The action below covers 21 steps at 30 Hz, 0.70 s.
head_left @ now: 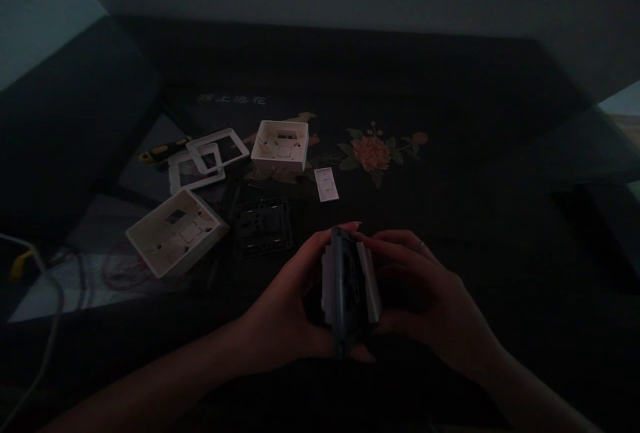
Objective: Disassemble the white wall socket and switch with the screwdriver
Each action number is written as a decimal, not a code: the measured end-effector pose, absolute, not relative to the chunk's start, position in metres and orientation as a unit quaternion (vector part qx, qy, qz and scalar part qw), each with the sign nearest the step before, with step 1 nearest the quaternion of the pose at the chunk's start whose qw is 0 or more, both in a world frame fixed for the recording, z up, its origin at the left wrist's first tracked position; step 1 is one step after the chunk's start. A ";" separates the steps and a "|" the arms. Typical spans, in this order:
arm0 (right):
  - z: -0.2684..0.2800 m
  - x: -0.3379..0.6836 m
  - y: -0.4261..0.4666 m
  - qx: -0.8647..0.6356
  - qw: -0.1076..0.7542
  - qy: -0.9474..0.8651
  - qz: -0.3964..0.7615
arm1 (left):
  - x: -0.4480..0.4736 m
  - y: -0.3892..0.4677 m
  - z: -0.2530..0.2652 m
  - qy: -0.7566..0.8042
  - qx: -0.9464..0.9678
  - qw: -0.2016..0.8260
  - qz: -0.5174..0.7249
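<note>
Close to me, my left hand [300, 293] grips a dark switch mounting frame [343, 293] held on edge, with a white block on its left side. My right hand [425, 286] closes on a white switch plate [373, 283] at the frame's right side, tilted slightly away from it at the top. How far plate and frame touch cannot be made out in the dim light. Beyond my left hand lies a second dark mounting frame [263, 226]. A small white rectangular plate [327, 185] rests just past the held parts.
Two white back boxes, one far [280, 146] and one near left [177, 233], sit open side up. White surround frames [220, 149] overlap beside a yellow and black screwdriver [165, 151]. A pale cable [55, 313] runs along the left edge of the dark, flower-printed table [475, 219].
</note>
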State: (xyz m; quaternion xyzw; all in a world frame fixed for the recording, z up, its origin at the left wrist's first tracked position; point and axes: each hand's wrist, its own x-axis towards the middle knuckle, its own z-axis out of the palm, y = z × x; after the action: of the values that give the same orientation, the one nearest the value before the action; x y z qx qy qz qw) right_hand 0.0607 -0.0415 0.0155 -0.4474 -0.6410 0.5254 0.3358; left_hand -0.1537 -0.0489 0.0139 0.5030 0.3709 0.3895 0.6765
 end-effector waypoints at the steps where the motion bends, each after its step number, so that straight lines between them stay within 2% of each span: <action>1: 0.015 0.060 -0.042 -0.449 0.334 -0.641 0.525 | -0.153 -0.049 0.013 0.370 0.501 0.678 0.389; 5: 0.010 0.060 -0.044 -0.454 0.322 -0.673 0.487 | -0.151 -0.050 0.012 0.371 0.495 0.683 0.389; 12: 0.002 0.058 -0.047 -0.415 0.332 -0.792 0.300 | -0.148 -0.050 0.014 0.387 0.478 0.680 0.400; 21: 0.005 0.059 -0.048 -0.389 0.329 -0.823 0.252 | -0.150 -0.055 0.004 0.396 0.504 0.648 0.412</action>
State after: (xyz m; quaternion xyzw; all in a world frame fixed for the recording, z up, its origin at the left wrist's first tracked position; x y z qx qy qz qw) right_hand 0.0586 -0.0476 0.0045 -0.3887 -0.8230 0.2516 0.3291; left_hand -0.1499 -0.0551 0.0039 0.5041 0.3962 0.4116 0.6477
